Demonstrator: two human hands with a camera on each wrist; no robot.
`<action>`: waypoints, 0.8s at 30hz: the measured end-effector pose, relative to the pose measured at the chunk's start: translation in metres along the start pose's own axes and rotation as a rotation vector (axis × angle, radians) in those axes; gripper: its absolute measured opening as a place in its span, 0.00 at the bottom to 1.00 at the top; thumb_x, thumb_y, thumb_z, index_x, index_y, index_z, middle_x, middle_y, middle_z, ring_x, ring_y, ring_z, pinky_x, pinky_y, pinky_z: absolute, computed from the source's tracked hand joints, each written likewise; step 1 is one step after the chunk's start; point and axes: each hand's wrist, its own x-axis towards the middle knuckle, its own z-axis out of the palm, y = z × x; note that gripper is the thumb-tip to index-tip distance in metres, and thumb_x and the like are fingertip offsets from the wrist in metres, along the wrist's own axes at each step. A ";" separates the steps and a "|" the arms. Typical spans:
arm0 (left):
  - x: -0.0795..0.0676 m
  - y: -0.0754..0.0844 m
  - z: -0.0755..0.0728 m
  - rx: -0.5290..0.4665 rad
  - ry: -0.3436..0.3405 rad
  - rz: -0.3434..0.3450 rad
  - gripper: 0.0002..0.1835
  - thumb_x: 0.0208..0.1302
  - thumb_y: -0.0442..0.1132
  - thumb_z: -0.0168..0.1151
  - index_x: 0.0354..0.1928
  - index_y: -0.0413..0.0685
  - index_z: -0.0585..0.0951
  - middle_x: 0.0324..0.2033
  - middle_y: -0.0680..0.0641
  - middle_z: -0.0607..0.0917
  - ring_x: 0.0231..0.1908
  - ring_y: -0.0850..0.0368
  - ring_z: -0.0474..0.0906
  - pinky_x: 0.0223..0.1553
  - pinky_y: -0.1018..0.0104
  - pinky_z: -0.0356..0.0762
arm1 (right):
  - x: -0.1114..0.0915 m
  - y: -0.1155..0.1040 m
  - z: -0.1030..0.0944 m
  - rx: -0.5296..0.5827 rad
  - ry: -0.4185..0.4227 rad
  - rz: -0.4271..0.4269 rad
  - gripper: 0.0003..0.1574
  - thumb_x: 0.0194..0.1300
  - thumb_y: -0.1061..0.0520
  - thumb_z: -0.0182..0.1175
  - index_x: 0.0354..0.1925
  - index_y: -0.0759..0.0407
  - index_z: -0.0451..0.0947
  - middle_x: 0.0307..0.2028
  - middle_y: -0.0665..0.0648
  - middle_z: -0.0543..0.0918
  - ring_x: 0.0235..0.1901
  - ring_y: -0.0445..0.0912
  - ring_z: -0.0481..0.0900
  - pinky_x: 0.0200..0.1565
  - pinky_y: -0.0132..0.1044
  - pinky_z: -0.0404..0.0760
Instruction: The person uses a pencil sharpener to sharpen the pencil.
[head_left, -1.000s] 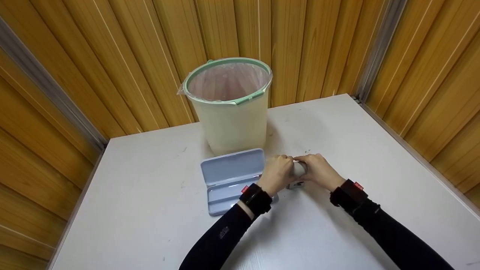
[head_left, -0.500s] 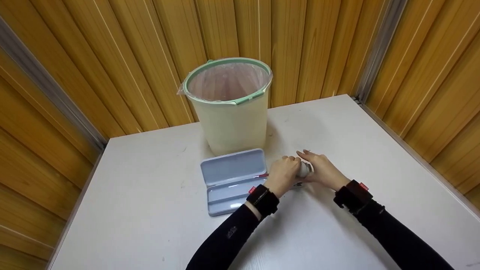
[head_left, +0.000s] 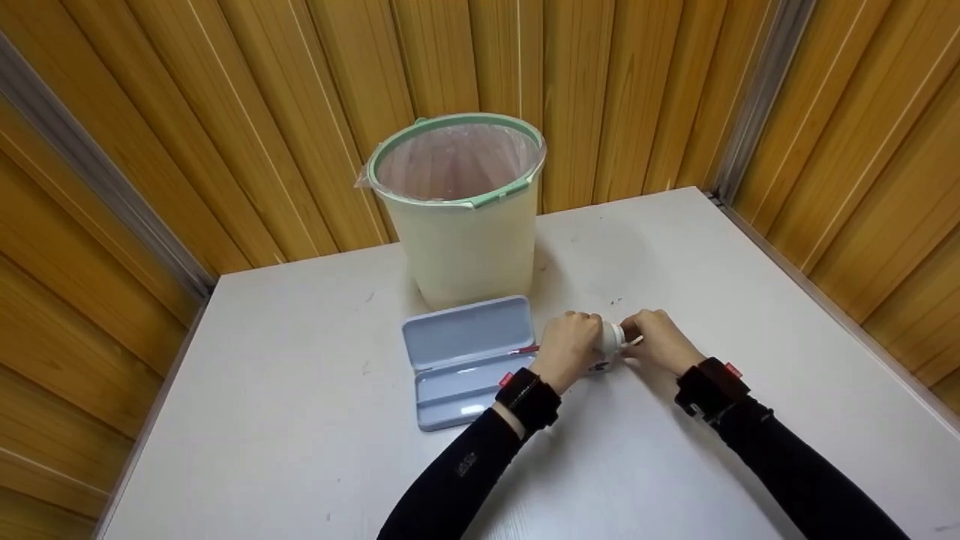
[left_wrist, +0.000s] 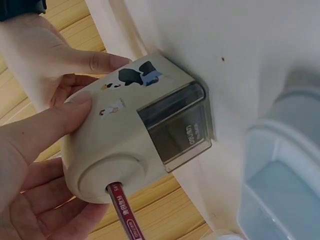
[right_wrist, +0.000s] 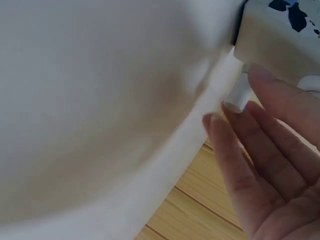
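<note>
Your left hand (head_left: 568, 346) grips the one sharpener (head_left: 613, 341), right of the case, with one red pencil (left_wrist: 125, 212) stuck in its hole and pointing left, while your right hand (head_left: 660, 341) pinches its white knob (right_wrist: 239, 92) on the right. The sharpener's one clear drawer (left_wrist: 182, 132) looks too dark to tell its contents. You have one open blue case (head_left: 450, 386), its lid on the far side, and beyond it one bin (head_left: 472, 255) holding a clear liner (head_left: 465, 154).
</note>
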 end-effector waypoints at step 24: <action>0.002 0.001 -0.004 0.050 0.003 0.014 0.08 0.52 0.42 0.72 0.34 0.51 0.86 0.30 0.54 0.87 0.29 0.60 0.83 0.28 0.69 0.81 | -0.003 0.003 0.002 -0.025 -0.020 -0.041 0.03 0.51 0.66 0.71 0.25 0.64 0.85 0.25 0.59 0.88 0.22 0.38 0.74 0.28 0.29 0.73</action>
